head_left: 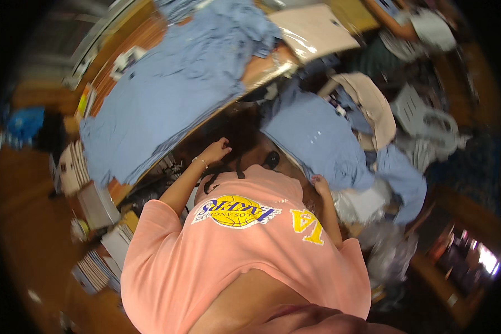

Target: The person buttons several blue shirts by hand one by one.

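Observation:
My left hand [217, 150] hangs beside the near edge of the table, fingers loosely bent and apart, with nothing visible in it. A pile of blue shirts [167, 83] is spread over that table. On my right side, my right hand [319, 185] is at the near edge of a second stack of blue shirts [317, 133]. Its fingers look curled on the edge of a blue shirt there, though the grip is small and partly hidden.
A beige garment in a clear bag [312, 33] lies on the table's far end. Beige cloth [373, 106], a grey plastic stool [428, 119] and clear plastic bags [387, 250] are at the right. Folded stacks [97, 270] stand at the left. Another person's arm [392, 22] shows far right.

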A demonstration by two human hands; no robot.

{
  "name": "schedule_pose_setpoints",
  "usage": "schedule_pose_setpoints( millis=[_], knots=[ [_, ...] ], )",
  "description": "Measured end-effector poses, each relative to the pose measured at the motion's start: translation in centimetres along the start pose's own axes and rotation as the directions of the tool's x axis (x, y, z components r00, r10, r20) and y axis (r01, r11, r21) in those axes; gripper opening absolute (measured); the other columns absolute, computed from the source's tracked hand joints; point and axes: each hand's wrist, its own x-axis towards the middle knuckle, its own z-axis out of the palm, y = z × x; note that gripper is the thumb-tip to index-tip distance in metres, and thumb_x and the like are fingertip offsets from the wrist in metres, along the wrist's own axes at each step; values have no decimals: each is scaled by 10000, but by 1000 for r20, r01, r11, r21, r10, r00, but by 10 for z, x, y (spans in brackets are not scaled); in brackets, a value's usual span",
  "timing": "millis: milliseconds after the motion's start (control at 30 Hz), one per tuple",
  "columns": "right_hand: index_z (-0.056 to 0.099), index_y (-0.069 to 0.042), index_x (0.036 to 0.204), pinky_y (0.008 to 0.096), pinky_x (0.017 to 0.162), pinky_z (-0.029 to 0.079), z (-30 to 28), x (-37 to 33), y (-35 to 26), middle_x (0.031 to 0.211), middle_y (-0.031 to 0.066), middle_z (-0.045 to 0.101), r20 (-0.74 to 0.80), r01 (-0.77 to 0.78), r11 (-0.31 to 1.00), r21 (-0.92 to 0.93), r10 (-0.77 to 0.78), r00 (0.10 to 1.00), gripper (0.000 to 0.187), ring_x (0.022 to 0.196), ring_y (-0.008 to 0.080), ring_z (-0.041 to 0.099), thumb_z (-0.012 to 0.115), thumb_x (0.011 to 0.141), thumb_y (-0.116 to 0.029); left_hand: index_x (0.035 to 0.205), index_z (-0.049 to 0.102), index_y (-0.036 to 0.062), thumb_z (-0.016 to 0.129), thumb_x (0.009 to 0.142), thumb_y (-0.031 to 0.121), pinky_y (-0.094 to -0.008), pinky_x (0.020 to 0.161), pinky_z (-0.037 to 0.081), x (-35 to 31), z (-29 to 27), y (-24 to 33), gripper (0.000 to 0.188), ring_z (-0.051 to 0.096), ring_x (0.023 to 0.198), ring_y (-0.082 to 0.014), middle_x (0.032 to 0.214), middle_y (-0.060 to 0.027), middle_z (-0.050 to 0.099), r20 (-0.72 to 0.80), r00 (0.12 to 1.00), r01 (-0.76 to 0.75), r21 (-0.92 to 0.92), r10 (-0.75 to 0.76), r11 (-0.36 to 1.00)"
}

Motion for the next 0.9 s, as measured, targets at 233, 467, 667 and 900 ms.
schedule_pose_setpoints(
  millis=[233, 467, 667, 900],
  knots=[
    [579, -80, 1047, 233, 608, 414, 33, 21, -392, 797, 12, 606, 194, 484, 841, 243, -531, 825, 199, 692, 100, 552, 518, 871, -150, 1180, 515, 63, 504, 923, 335, -297, 847, 436, -159, -124, 7, 374, 567, 975, -162, 1094, -73, 590, -30, 999, -48, -801, 40, 596],
    [563, -25, 1137, 416, 1000, 320, 226, -22, -574, 1212, 182, 520, 83, 925, 351, -143, -927, 365, 321, 1157, 326, 453, 531, 884, -220, 1152, 553, 71, 590, 822, 221, -388, 969, 348, -199, -184, -147, 364, 477, 1132, -285, 1198, -118, 536, -920, 381, -77, 69, 93, 995],
    [576, -40, 1141, 421, 974, 351, 287, 23, -576, 1210, 194, 516, 62, 860, 228, -456, -956, 286, 299, 1124, 345, 470, 520, 876, -166, 1196, 544, 112, 593, 811, 201, -443, 1016, 271, -190, -170, -182, 398, 388, 1228, -244, 1307, -100, 450, -894, 417, 211, 269, 162, 940],
    [552, -45, 1172, 438, 968, 355, 292, 5, -603, 1212, 168, 530, 87, 924, 272, -267, -948, 305, 338, 1140, 324, 475, 545, 841, -113, 1236, 517, 132, 588, 827, 254, -495, 1030, 251, -150, -200, -126, 433, 322, 1286, -284, 1362, -114, 398, -844, 470, -196, 184, 257, 963]
  ],
)
